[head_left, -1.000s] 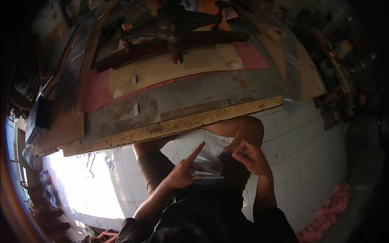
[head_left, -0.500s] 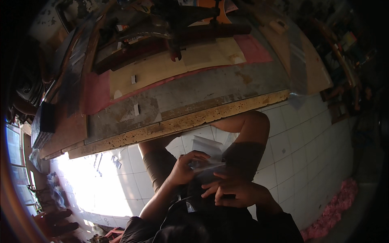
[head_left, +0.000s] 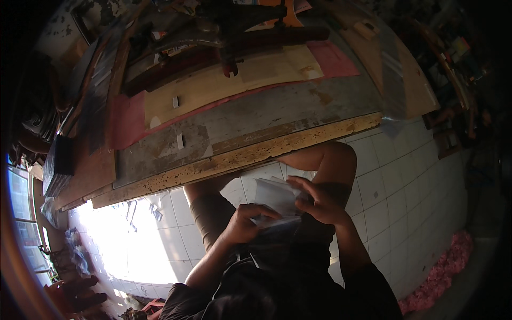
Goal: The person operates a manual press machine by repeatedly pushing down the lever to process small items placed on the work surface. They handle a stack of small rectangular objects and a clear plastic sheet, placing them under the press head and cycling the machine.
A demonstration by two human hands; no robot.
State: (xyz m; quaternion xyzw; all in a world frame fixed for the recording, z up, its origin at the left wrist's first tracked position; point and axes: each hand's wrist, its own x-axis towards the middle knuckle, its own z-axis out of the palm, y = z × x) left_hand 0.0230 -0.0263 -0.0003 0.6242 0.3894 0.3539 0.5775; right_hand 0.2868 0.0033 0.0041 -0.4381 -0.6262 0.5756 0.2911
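I sit at a worn workbench (head_left: 250, 154) with my knees under its chipped front edge. My left hand (head_left: 242, 224) and my right hand (head_left: 320, 202) both grip a bundle of clear plastic bags with white sheets (head_left: 274, 200) over my lap. The left hand's fingers curl over the bundle's near edge. My right hand's fingers lie across its right side. The lower part of the bundle is hidden behind my hands and dark clothing.
On the bench lie tan cardboard (head_left: 224, 88), a pink sheet (head_left: 125, 120) and a dark metal tool (head_left: 229, 32). A black stack (head_left: 58, 160) sits at the bench's left end. White floor tiles (head_left: 405, 181) lie below, pink scraps (head_left: 442, 266) at lower right, sun glare at lower left.
The bundle was first held higher with my left finger pointing along it. Both hands then dropped to my lap, and now they have closed together on the bundle, slightly raised.
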